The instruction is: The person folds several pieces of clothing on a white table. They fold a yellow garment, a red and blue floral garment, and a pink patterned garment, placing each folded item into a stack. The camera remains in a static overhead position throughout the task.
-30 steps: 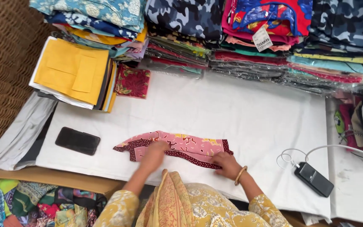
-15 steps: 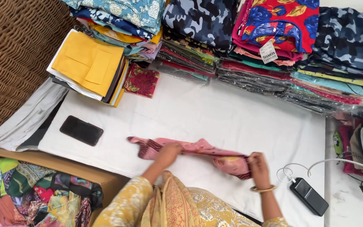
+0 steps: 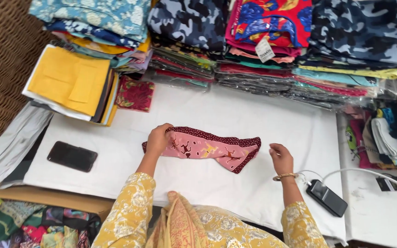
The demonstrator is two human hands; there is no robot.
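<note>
The pink folded cloth with a dark red dotted border (image 3: pixel 207 149) lies near the middle of the white padded table (image 3: pixel 263 119), its left end pinched in the left hand (image 3: pixel 158 138). The right hand (image 3: pixel 280 157) hangs open, just clear of the right end. Held at one end only, the fold could slide open if tugged; the black phone (image 3: pixel 72 156) by the left edge looks safe.

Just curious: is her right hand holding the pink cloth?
No, the right hand hovers open beside the pink cloth; only the left hand grips it.
</note>
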